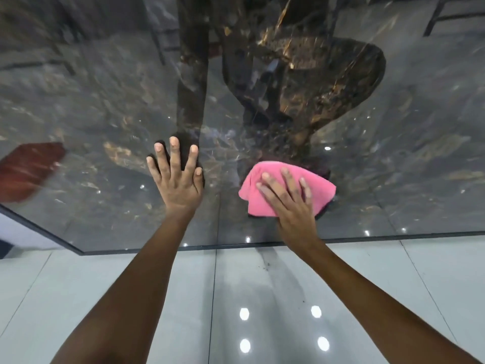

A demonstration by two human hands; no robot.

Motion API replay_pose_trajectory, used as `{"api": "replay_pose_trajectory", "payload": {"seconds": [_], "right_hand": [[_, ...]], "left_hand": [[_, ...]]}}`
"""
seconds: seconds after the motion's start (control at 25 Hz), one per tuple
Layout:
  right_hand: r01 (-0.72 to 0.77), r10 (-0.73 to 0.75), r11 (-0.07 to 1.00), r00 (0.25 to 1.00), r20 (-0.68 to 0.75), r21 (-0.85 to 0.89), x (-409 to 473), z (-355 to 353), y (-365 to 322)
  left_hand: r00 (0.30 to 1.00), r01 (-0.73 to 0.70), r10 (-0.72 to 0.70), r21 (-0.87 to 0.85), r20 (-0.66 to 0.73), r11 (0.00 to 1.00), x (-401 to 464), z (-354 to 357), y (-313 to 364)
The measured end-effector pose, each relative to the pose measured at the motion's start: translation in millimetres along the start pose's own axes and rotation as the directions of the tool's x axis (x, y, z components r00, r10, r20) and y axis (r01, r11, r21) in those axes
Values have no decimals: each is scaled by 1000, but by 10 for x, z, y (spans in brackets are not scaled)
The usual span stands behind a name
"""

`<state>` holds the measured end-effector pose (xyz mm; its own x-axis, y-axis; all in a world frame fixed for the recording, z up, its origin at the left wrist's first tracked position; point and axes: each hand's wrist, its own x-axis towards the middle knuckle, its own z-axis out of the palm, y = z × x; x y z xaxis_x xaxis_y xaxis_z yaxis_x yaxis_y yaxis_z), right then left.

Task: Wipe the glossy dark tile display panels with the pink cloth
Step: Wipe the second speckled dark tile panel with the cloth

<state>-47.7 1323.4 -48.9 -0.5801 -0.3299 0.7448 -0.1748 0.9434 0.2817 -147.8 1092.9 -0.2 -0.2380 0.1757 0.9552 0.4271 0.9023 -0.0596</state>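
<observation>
1. Pink cloth point(286, 191) lies bunched flat against the glossy dark tile panel point(105, 106), low on it and near its bottom edge.
2. Right hand point(291, 203) presses the cloth with straight, spread fingers; its grip is open, pinning rather than clutching.
3. Left hand point(177, 174) rests just beside, also open, palm flat on the bare panel, holding nothing.
4. Most of the panel stretches above and to both sides of the cloth, so I judge the next strokes must travel upward and sideways, led by the right hand.
5. Pale floor tiles point(262, 298) lie below.
</observation>
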Motion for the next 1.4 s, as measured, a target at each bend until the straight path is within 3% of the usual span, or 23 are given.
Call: {"api": "replay_pose_trajectory", "payload": {"seconds": [0.04, 0.08, 0.12, 0.16, 0.2, 0.24, 0.28, 0.36, 0.44, 0.52, 0.6, 0.64, 0.72, 0.76, 0.84, 0.92, 0.96, 1.0, 1.04, 1.12, 1.2, 1.28, 1.4], "right_hand": [[22, -21, 999, 1000, 12, -40, 17, 37, -32], [198, -183, 969, 977, 107, -146, -66, 140, -82], [461, -403, 868, 872, 277, -187, -243, 271, -121], [684, -584, 721, 686, 435, -112, -500, 382, -120], [760, -635, 649, 562, 530, -28, -784, 464, -47], [757, -642, 653, 539, 546, 20, -1003, 453, 69], [731, -628, 682, 594, 503, -13, -1049, 442, 211], [568, -536, 806, 819, 202, -166, -826, 411, 531], [300, -299, 946, 954, 23, -127, -553, 235, 704], [-9, 4, 999, 993, -117, -43, -443, 201, 650], [-147, 143, 986, 988, -57, -79, -706, 304, 505], [-114, 116, 988, 993, 16, -104, -888, 374, 432], [123, -108, 986, 986, 126, -113, -1127, 585, 323], [291, -271, 951, 948, 169, -107, -1159, 686, 285], [637, -599, 769, 749, 284, -59, -1204, 909, 219], [807, -739, 590, 533, 413, 14, -1200, 970, 163], [853, -757, 522, 463, 461, -1, -1222, 951, 147], [871, -758, 490, 445, 477, -32, -1236, 888, 168], [843, -731, 533, 498, 467, -64, -1206, 778, 219], [657, -613, 748, 739, 279, -94, -894, 470, 444], [434, -425, 893, 900, 96, -117, -399, 79, 794], [294, -301, 938, 954, -8, -182, 144, -397, 1205], [194, -225, 963, 961, -158, -187, 997, -1096, 1746]], "left_hand": [[999, 51, -51, -7, -2, 999, -27, 6, 67], [994, 111, -111, -21, 2, 994, -57, 9, 148], [986, 169, -169, -40, 12, 985, -98, 8, 222], [977, 214, -213, -58, 23, 975, -156, 10, 278], [972, 235, -234, -65, 35, 970, -210, 18, 314], [969, 243, -241, -63, 49, 968, -243, 29, 327], [967, 250, -247, -58, 64, 966, -262, 41, 328], [962, 266, -262, -65, 73, 962, -284, 51, 325], [959, 282, -277, -79, 60, 956, -349, 84, 337], [958, 286, -282, -88, 52, 954, -411, 124, 342], [961, 278, -275, -83, 37, 957, -460, 138, 329], [963, 270, -268, -77, 34, 960, -463, 149, 329], [965, 262, -260, -83, 29, 962, -441, 167, 341], [966, 259, -258, -90, 21, 962, -434, 176, 340], [968, 249, -251, -106, -7, 963, -469, 192, 316], [970, 241, -244, -114, -15, 964, -541, 197, 287], [971, 237, -240, -106, -12, 966, -550, 198, 277], [972, 235, -236, -98, 0, 967, -536, 196, 274], [974, 227, -227, -83, 15, 970, -518, 178, 283], [969, 241, -239, -32, 62, 970, -477, 85, 337], [922, 371, -365, -28, 126, 928, -424, -85, 481], [852, 509, -495, -50, 169, 859, -146, -278, 739], [925, 376, -355, -202, 136, 904, 963, -415, 1062]]}}
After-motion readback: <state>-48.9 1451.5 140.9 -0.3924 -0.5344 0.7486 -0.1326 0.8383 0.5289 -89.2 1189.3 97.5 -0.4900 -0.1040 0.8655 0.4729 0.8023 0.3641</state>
